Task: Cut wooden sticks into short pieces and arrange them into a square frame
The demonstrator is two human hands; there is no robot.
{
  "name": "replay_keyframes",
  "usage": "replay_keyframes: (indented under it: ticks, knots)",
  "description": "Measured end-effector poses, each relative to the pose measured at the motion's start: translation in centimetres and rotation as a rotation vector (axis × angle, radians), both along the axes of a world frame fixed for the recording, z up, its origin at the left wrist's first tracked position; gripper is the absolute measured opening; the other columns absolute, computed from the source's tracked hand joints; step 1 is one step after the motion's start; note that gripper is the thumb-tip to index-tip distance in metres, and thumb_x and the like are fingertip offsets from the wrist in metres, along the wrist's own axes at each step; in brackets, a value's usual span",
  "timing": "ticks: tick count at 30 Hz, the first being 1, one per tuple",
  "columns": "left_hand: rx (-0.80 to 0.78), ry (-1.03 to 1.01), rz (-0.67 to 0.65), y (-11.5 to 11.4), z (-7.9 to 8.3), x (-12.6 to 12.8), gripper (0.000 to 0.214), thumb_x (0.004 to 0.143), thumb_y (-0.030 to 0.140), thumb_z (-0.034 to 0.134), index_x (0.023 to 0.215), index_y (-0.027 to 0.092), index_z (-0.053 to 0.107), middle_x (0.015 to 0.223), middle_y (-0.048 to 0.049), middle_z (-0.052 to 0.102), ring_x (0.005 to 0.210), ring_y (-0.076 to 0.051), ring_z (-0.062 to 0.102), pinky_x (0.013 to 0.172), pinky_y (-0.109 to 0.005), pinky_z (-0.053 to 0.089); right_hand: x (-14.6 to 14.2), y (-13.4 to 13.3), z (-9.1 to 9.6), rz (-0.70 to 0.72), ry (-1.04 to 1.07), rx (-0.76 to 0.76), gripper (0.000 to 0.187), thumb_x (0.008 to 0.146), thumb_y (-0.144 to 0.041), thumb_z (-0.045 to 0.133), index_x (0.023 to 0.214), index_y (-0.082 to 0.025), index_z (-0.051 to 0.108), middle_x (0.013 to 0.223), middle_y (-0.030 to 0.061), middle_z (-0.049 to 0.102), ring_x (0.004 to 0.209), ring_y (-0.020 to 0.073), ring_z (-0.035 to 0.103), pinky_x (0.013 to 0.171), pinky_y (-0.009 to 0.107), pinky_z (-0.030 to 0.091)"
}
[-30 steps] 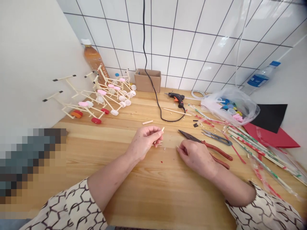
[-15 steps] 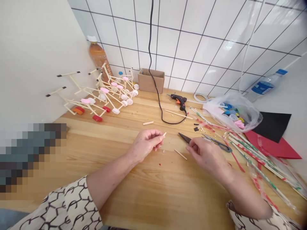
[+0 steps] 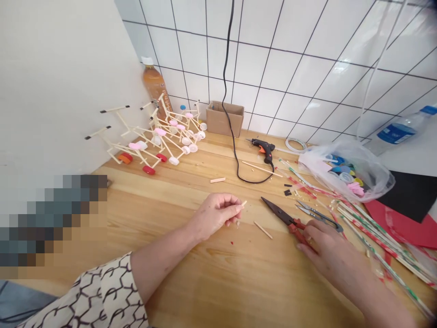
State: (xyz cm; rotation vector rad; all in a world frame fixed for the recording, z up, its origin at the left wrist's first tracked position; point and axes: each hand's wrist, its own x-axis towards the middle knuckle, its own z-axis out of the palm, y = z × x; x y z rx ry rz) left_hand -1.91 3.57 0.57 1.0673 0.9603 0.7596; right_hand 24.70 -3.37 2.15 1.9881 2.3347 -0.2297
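My left hand [image 3: 218, 215] rests on the wooden table [image 3: 211, 282], fingers pinched shut on a short wooden stick [image 3: 243, 203] whose tip pokes out to the right. My right hand [image 3: 327, 250] lies over the red handles of the pliers [image 3: 283, 216], fingers curled onto them; the dark jaws point up-left. Between the hands lies another short stick [image 3: 263, 230]. Small grey snips [image 3: 319, 216] sit just beyond the right hand.
Stick-and-bottle-cap models [image 3: 157, 136] stand at the back left by an orange bottle [image 3: 155, 86]. A cardboard box [image 3: 224, 118], a glue gun [image 3: 264, 148] with its black cord, a bag of caps [image 3: 348, 171], wrapped chopsticks [image 3: 368, 223] and red and black sheets [image 3: 409, 214] fill the right.
My right hand let a short stick down on the table and moved right onto the pliers' red handles. My left hand kept hold of its stick. The view shifted right.
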Motion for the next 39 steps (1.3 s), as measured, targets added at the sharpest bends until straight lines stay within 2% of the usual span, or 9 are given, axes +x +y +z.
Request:
replay_keyframes:
  ticks: [5, 9, 12, 15, 19, 22, 26, 32, 39]
  knots:
    - [-0.001, -0.006, -0.028, -0.2, -0.2, 0.0, 0.025, 0.071, 0.037, 0.064, 0.069, 0.013, 0.059, 0.062, -0.0014, 0.058, 0.05, -0.007, 0.047, 0.046, -0.019, 0.034, 0.5, -0.1, -1.3, 0.053, 0.073, 0.113, 0.014, 0.079, -0.019, 0.044, 0.073, -0.02, 0.057, 0.092, 0.0119, 0.059, 0.084, 0.024, 0.057, 0.076, 0.039, 0.045]
    - [0.011, 0.009, -0.034, -0.2, 0.0, 0.0, 0.025, 0.071, 0.038, 0.063, 0.07, 0.013, 0.059, 0.062, -0.0016, 0.059, 0.051, -0.008, 0.047, 0.047, -0.019, 0.032, 0.0, 0.2, -1.0, -0.01, 0.271, 0.069, 0.021, 0.082, -0.027, 0.043, 0.061, -0.023, 0.044, 0.074, 0.0055, 0.055, 0.067, 0.0189, 0.053, 0.063, 0.033, 0.044]
    - [0.027, 0.007, -0.026, -0.2, 0.2, 0.2, 0.025, 0.072, 0.038, 0.062, 0.069, 0.013, 0.058, 0.062, -0.0012, 0.058, 0.051, -0.007, 0.047, 0.047, -0.019, 0.032, -0.7, 0.0, 0.2, -0.171, 0.572, -0.117, 0.026, 0.083, -0.039, 0.046, 0.064, -0.022, 0.045, 0.065, 0.0008, 0.05, 0.055, 0.0149, 0.047, 0.051, 0.028, 0.04]
    - [0.034, -0.01, -0.024, -0.3, 0.3, 0.3, 0.025, 0.073, 0.038, 0.061, 0.068, 0.013, 0.057, 0.063, -0.0007, 0.057, 0.052, -0.007, 0.047, 0.046, -0.018, 0.031, -1.8, -0.4, 1.2, -0.343, 0.965, -0.415, 0.026, 0.078, -0.047, 0.054, 0.082, -0.021, 0.056, 0.07, 0.0016, 0.056, 0.054, 0.0141, 0.05, 0.047, 0.026, 0.04]
    - [0.038, -0.034, -0.017, -0.5, 0.6, 0.4, 0.025, 0.074, 0.038, 0.06, 0.069, 0.014, 0.054, 0.064, -0.0005, 0.056, 0.053, -0.008, 0.049, 0.043, -0.018, 0.031, -3.1, -0.4, 1.5, -0.42, 1.506, -0.611, 0.032, 0.075, -0.041, 0.06, 0.1, -0.021, 0.06, 0.095, 0.0108, 0.063, 0.083, 0.0222, 0.06, 0.065, 0.033, 0.048]
    - [0.03, -0.056, -0.011, -0.7, 0.9, 0.8, 0.024, 0.075, 0.038, 0.059, 0.071, 0.014, 0.053, 0.063, 0.0006, 0.055, 0.051, -0.007, 0.048, 0.042, -0.018, 0.03, -3.6, -0.3, 1.4, -0.414, 1.672, -0.695, 0.02, 0.076, -0.036, 0.06, 0.09, -0.022, 0.064, 0.102, 0.0124, 0.064, 0.098, 0.0259, 0.058, 0.075, 0.038, 0.048]
    - [-0.004, -0.073, 0.008, -1.0, 1.3, 1.8, 0.022, 0.075, 0.035, 0.059, 0.07, 0.015, 0.052, 0.059, 0.0035, 0.052, 0.044, -0.004, 0.037, 0.043, -0.018, 0.025, -3.7, -0.7, 1.5, -0.331, 1.608, -0.656, 0.015, 0.076, -0.034, 0.06, 0.078, -0.021, 0.064, 0.111, 0.0125, 0.061, 0.107, 0.0286, 0.053, 0.085, 0.042, 0.043]
    - [-0.005, -0.035, 0.006, -1.7, 2.4, 2.7, 0.018, 0.078, 0.029, 0.053, 0.067, 0.015, 0.05, 0.059, 0.0043, 0.051, 0.044, -0.004, 0.033, 0.045, -0.02, 0.025, -4.2, -1.5, 2.4, -0.35, 1.319, -0.541, 0.022, 0.073, -0.041, 0.062, 0.079, -0.02, 0.064, 0.11, 0.0119, 0.061, 0.11, 0.0319, 0.048, 0.079, 0.038, 0.043]
    - [-0.067, -0.033, -0.016, -2.2, 3.1, 2.6, 0.014, 0.079, 0.023, 0.051, 0.069, 0.014, 0.05, 0.058, 0.0046, 0.049, 0.043, -0.004, 0.031, 0.044, -0.02, 0.023, -4.3, -1.9, 2.2, -0.319, 1.087, -0.458, 0.028, 0.074, -0.047, 0.06, 0.085, -0.022, 0.064, 0.1, 0.0071, 0.064, 0.107, 0.0306, 0.051, 0.091, 0.041, 0.039]
